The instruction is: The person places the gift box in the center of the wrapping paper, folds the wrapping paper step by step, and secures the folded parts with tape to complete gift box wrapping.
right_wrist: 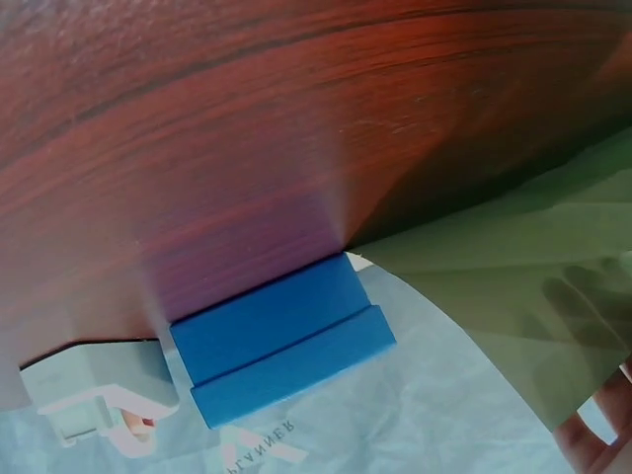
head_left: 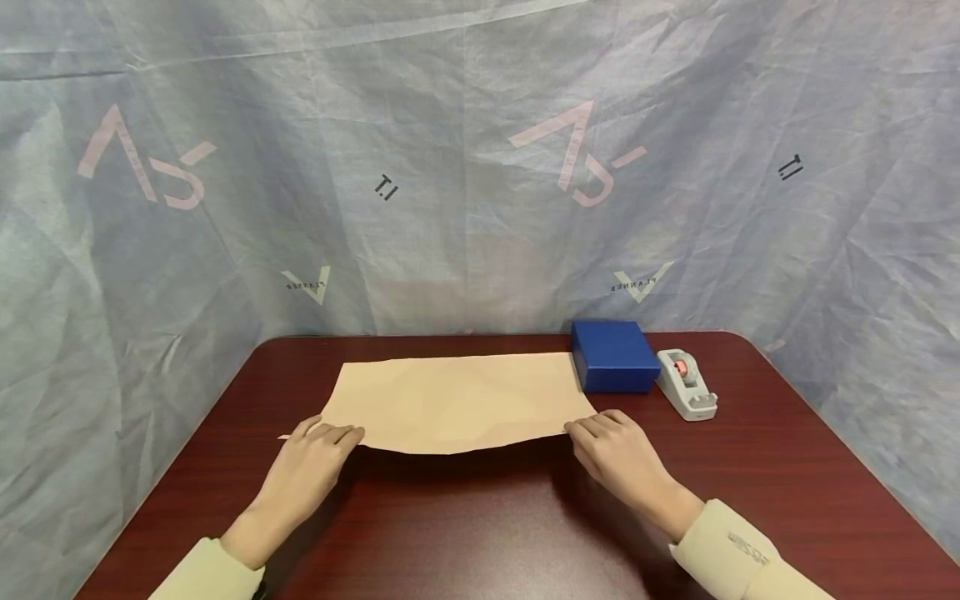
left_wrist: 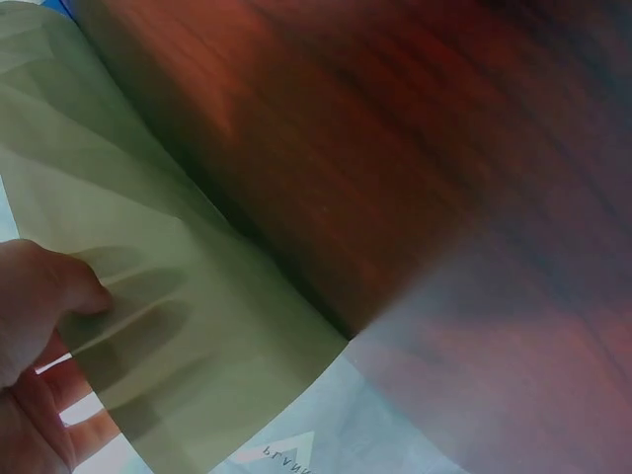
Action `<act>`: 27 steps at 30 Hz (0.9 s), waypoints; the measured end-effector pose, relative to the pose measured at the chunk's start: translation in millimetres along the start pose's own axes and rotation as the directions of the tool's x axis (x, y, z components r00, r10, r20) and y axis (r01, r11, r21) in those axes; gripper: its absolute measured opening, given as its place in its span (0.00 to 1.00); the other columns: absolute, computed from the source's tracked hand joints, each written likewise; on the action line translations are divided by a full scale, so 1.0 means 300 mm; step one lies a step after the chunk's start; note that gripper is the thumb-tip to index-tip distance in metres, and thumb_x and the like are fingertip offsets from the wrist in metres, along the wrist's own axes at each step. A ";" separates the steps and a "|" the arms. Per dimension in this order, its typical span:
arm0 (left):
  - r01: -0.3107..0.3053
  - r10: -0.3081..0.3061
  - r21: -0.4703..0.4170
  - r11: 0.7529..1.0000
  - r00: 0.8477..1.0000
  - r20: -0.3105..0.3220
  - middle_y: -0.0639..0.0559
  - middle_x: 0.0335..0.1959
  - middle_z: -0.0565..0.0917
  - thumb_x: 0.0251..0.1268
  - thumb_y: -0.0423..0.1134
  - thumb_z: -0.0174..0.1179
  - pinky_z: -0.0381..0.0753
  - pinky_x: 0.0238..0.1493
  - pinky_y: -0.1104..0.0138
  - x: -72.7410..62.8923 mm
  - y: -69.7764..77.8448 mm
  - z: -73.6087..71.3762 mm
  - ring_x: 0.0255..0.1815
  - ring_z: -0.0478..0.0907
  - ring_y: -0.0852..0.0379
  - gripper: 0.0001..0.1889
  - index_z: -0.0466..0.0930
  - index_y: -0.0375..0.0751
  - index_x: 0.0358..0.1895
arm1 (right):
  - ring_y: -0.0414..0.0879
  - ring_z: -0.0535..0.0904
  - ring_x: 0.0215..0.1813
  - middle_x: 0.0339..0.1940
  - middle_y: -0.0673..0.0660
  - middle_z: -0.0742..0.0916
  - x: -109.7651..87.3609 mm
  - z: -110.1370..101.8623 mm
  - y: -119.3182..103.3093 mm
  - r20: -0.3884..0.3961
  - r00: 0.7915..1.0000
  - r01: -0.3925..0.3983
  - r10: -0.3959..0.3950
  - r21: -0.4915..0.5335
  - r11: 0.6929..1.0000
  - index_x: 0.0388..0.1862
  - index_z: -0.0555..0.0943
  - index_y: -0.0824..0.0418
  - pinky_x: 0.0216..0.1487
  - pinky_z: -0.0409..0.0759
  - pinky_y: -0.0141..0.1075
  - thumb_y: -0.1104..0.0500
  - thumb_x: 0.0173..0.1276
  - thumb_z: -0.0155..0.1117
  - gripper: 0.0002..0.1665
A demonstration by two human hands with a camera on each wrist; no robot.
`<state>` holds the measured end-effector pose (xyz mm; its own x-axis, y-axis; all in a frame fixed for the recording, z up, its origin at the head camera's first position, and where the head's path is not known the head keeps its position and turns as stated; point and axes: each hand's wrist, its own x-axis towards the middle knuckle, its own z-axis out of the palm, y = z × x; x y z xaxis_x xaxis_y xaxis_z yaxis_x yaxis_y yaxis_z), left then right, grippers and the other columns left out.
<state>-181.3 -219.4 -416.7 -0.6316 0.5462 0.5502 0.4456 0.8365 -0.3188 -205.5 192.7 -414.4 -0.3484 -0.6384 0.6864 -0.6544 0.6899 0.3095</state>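
Observation:
A wide sheet of tan paper (head_left: 453,404) spans both hands above the table, its near edge sagging in the middle. My left hand (head_left: 311,462) pinches the near left corner area, thumb on the underside in the left wrist view, where the paper (left_wrist: 158,207) creases around the fingers. At the near right corner my right hand (head_left: 618,458) grips the same sheet. Most of that hand lies outside the right wrist view, where finger shadows show through the paper (right_wrist: 494,286). The sheet's far right corner comes up against a blue box (head_left: 615,357).
Right of the box stands a white tape dispenser (head_left: 686,383) with a roll in it. The dark red wooden table (head_left: 465,533) has rounded far corners. Behind it hangs a grey cloth curtain (head_left: 450,233) with printed letters, which also closes in both sides.

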 end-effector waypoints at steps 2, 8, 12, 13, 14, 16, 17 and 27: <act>-0.013 0.013 -0.002 1.000 1.000 -0.024 0.52 0.35 0.85 0.33 0.23 0.68 0.74 0.51 0.54 -0.005 -0.001 -0.009 0.35 0.81 0.54 0.21 0.80 0.42 0.38 | 0.43 0.81 0.31 0.27 0.51 0.85 0.003 -0.014 -0.006 -0.006 1.000 0.005 -0.005 0.006 1.000 0.34 0.81 0.61 0.37 0.76 0.38 0.57 0.72 0.32 0.26; -0.033 0.032 -0.026 0.999 0.998 -0.051 0.54 0.32 0.86 0.36 0.25 0.67 0.75 0.48 0.53 -0.018 0.002 -0.034 0.33 0.82 0.56 0.18 0.80 0.44 0.36 | 0.43 0.81 0.30 0.27 0.51 0.85 -0.001 -0.058 -0.029 -0.001 1.000 0.026 -0.026 0.008 1.000 0.34 0.82 0.61 0.37 0.76 0.38 0.57 0.72 0.33 0.26; -0.037 0.036 -0.051 0.998 0.999 -0.030 0.55 0.31 0.86 0.36 0.25 0.66 0.75 0.49 0.54 -0.025 0.009 -0.052 0.31 0.82 0.57 0.18 0.80 0.45 0.35 | 0.42 0.80 0.29 0.26 0.50 0.85 -0.010 -0.080 -0.043 0.013 0.999 0.036 -0.036 0.013 0.999 0.33 0.82 0.61 0.36 0.75 0.37 0.57 0.72 0.34 0.25; -0.038 0.037 -0.054 0.998 0.999 -0.022 0.56 0.30 0.86 0.36 0.25 0.66 0.75 0.49 0.54 -0.027 0.012 -0.056 0.30 0.82 0.58 0.18 0.80 0.45 0.35 | 0.42 0.80 0.29 0.26 0.50 0.85 -0.012 -0.084 -0.046 0.016 0.999 0.039 -0.039 0.015 0.999 0.33 0.82 0.61 0.36 0.75 0.37 0.57 0.72 0.35 0.25; -0.038 0.037 -0.057 0.998 0.999 -0.015 0.56 0.30 0.86 0.36 0.25 0.66 0.74 0.49 0.55 -0.029 0.015 -0.059 0.30 0.82 0.58 0.18 0.80 0.46 0.35 | 0.42 0.80 0.29 0.26 0.50 0.85 -0.015 -0.089 -0.049 0.024 0.999 0.041 -0.042 0.017 0.999 0.33 0.82 0.61 0.36 0.75 0.36 0.57 0.72 0.35 0.25; -0.036 0.037 -0.061 0.997 0.999 0.006 0.57 0.29 0.85 0.37 0.25 0.66 0.74 0.50 0.55 -0.032 0.021 -0.064 0.30 0.81 0.59 0.18 0.80 0.47 0.35 | 0.42 0.80 0.28 0.25 0.50 0.85 -0.022 -0.095 -0.052 0.029 0.998 0.048 -0.049 0.023 0.999 0.32 0.82 0.61 0.36 0.75 0.36 0.57 0.72 0.35 0.25; -0.036 0.037 -0.064 0.997 0.999 0.016 0.58 0.29 0.85 0.37 0.25 0.66 0.74 0.51 0.55 -0.033 0.024 -0.066 0.30 0.81 0.59 0.18 0.80 0.47 0.35 | 0.42 0.80 0.28 0.25 0.50 0.85 -0.025 -0.098 -0.053 0.034 0.998 0.052 -0.053 0.024 0.998 0.32 0.82 0.61 0.35 0.74 0.36 0.57 0.72 0.35 0.25; -0.048 0.058 -0.106 0.993 0.994 0.097 0.60 0.22 0.83 0.37 0.24 0.64 0.75 0.48 0.53 -0.055 0.040 -0.068 0.24 0.78 0.60 0.16 0.79 0.50 0.30 | 0.39 0.77 0.26 0.24 0.46 0.82 -0.064 -0.108 -0.070 0.077 0.986 0.139 -0.147 0.100 0.985 0.29 0.79 0.56 0.31 0.71 0.33 0.58 0.69 0.34 0.23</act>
<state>-152.5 -219.1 -413.9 -0.6631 0.5958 0.4532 0.5403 0.7999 -0.2611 -163.3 201.5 -412.9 -0.2989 -0.7575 0.5803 -0.7606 0.5564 0.3345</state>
